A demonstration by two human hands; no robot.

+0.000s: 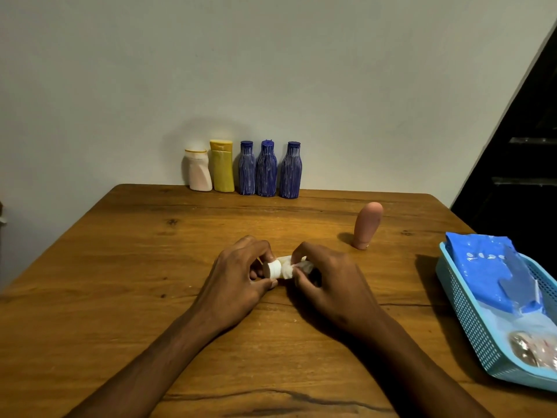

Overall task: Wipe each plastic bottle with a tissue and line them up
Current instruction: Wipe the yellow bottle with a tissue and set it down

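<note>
I see both hands meeting over the middle of the wooden table (120, 267). The left hand (238, 279) grips the white cap end of a small bottle (275, 269) lying sideways, and the right hand (328, 285) pinches a crumpled tissue (301, 264) against the bottle's body. Along the far edge, against the wall, I count five bottles standing upright in a row: a white bottle (199, 171), a yellow bottle (222, 167) and three blue bottles (266, 170). A pink bottle (366, 226) stands alone to the right, well apart from the row. At the right edge sits a light blue basket (470, 321) holding a blue packet (488, 267).
</note>
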